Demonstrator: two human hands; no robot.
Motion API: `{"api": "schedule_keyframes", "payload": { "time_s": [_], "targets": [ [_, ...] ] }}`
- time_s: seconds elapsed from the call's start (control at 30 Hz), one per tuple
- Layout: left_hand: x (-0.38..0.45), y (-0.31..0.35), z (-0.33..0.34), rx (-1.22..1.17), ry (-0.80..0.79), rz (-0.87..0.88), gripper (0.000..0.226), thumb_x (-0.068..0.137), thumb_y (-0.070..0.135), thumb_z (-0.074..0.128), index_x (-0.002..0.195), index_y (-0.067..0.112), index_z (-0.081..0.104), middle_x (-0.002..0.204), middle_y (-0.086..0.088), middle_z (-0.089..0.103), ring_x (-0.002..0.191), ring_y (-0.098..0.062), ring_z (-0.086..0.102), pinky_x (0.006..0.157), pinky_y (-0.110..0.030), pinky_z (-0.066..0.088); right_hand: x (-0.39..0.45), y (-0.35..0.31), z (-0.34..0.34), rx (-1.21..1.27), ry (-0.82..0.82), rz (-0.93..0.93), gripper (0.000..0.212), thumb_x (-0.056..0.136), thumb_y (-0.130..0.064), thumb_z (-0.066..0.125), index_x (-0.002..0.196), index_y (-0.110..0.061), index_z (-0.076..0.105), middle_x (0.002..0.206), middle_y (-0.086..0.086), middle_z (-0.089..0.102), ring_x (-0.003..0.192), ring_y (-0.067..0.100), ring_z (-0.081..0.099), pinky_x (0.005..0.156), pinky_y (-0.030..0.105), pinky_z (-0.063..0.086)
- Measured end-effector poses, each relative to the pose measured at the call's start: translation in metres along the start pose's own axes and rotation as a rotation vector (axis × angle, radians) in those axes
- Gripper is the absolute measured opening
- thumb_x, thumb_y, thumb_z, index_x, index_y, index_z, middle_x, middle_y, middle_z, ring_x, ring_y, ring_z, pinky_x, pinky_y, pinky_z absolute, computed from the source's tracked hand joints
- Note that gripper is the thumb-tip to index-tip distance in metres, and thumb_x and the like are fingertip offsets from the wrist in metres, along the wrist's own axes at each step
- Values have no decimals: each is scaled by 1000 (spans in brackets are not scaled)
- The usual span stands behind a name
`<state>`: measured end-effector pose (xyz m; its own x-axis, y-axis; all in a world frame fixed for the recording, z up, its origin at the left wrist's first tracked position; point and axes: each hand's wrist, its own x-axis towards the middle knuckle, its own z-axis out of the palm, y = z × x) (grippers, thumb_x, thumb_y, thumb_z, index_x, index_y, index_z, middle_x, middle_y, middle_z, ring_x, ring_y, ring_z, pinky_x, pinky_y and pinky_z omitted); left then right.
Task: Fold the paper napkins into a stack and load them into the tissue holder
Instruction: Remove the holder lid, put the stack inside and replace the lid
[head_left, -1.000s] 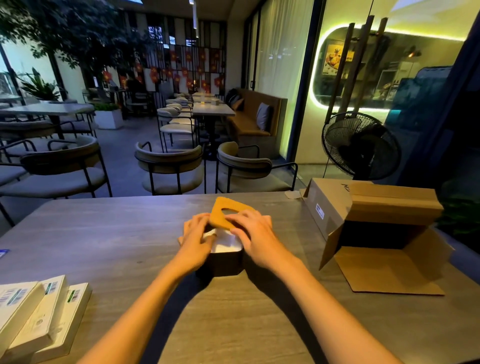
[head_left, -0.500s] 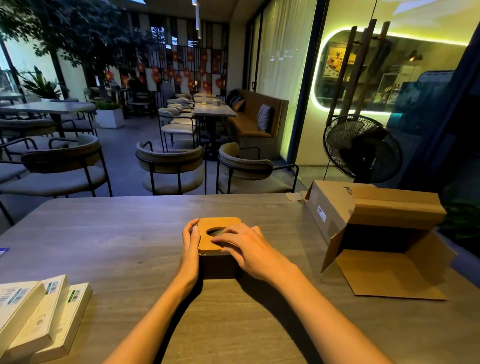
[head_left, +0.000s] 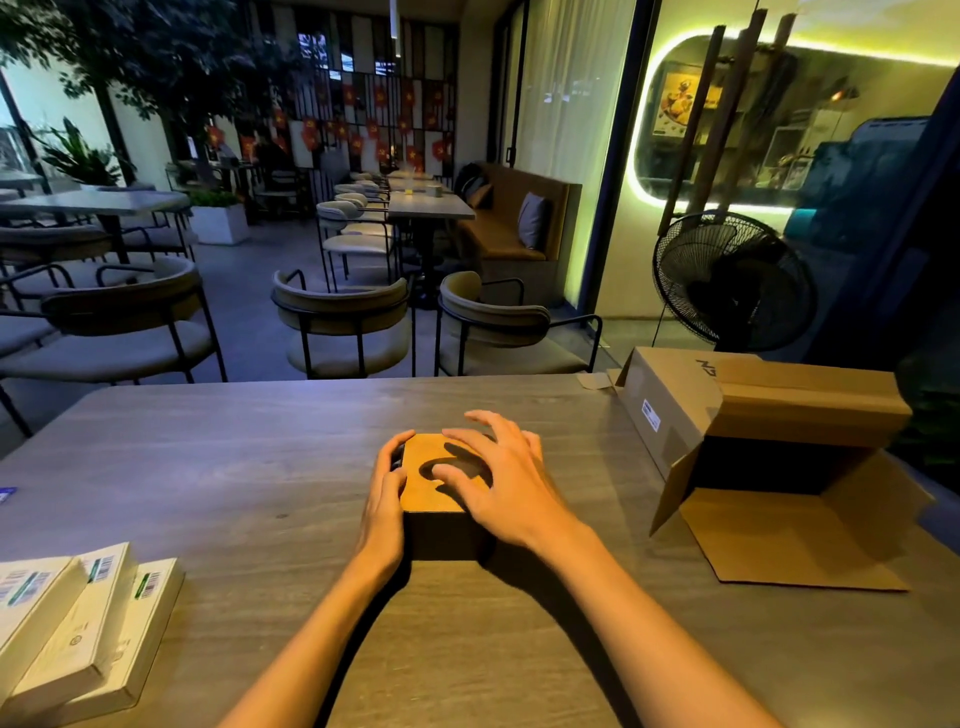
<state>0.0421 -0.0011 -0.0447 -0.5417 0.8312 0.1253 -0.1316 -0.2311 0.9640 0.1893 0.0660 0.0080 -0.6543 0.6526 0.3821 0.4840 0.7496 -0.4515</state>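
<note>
A dark square tissue holder (head_left: 441, 535) stands in the middle of the wooden table (head_left: 260, 467). Its tan wooden lid (head_left: 423, 491), with an oval slot, lies flat on top. My left hand (head_left: 383, 499) grips the holder's left side, fingers curled round the lid's edge. Over the right part of the lid hovers my right hand (head_left: 498, 478), fingers spread, with the thumb at the slot. No white napkins show; the lid and my hand hide the inside.
An open cardboard box (head_left: 769, 447) lies on its side at the right of the table. Three flat white packs (head_left: 78, 623) sit at the near left corner. Chairs (head_left: 343, 322) stand along the far edge and a floor fan (head_left: 732, 280) beyond the box.
The lid was tilted up over the white napkins; it came down flat onto the holder. My right hand's fingers have since lifted and spread over it.
</note>
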Motion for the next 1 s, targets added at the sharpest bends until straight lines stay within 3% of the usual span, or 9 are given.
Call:
{"api": "schedule_keyframes", "payload": {
  "time_s": [0.13,0.27,0.43,0.6,0.7,0.8,0.87,0.93,1.0],
  "targets": [
    [-1,-3,0,56,16,10,32,101,42,39,131,45,50,130,-11,53,109,-42,59,84,-63,55,10,-3,1,-63,-149,36,56,104,-53,45,153,-26,47,158,-1,42,148,17,32,123,40,25],
    [-2,-8,-1,145,4,27,43,95,48,35,134,46,52,137,-1,51,125,-31,52,100,-64,46,8,-6,-2,-214,-141,-17,56,105,-53,44,151,-22,50,152,5,51,141,23,44,117,38,32],
    [-1,-8,0,172,19,81,39,92,33,34,119,35,62,124,1,58,114,-26,57,96,-63,48,5,-7,1,-262,-92,-52,54,106,-50,41,149,-19,53,150,8,54,140,24,46,117,38,32],
    [3,-4,-8,117,-94,-13,34,96,29,37,121,33,60,119,-12,63,108,-42,61,87,-72,49,5,-5,7,-242,-194,-25,56,110,-47,28,158,-20,36,167,4,30,157,19,17,128,38,10],
    [0,4,-9,124,-117,-53,35,100,23,35,121,37,59,120,-13,62,107,-39,63,85,-65,54,4,-8,4,-155,-246,19,54,110,-42,31,160,-20,31,169,4,22,158,19,14,128,38,11],
    [15,16,-14,383,-182,4,31,96,30,37,110,49,58,125,-9,59,104,-23,62,91,-50,54,14,-11,-5,-215,-313,47,57,109,-45,36,160,-21,31,169,5,23,157,22,16,126,41,14],
    [22,21,-13,540,-203,32,26,104,25,37,116,37,56,126,-8,54,95,-16,58,88,-41,53,17,-12,-2,-215,-317,72,61,108,-49,34,162,-21,26,171,4,17,158,21,10,128,41,10],
    [21,22,-8,688,-218,104,29,108,23,34,131,24,51,131,-3,45,105,-10,51,93,-29,46,11,-12,10,-167,-284,99,62,109,-47,30,163,-19,20,172,2,9,159,18,3,129,41,7],
    [18,19,-6,750,-253,119,36,108,27,31,142,23,44,137,1,38,117,-9,47,106,-32,41,7,-9,19,-169,-270,116,62,109,-45,27,164,-18,17,172,1,7,159,17,2,129,41,7]
  ]
}}
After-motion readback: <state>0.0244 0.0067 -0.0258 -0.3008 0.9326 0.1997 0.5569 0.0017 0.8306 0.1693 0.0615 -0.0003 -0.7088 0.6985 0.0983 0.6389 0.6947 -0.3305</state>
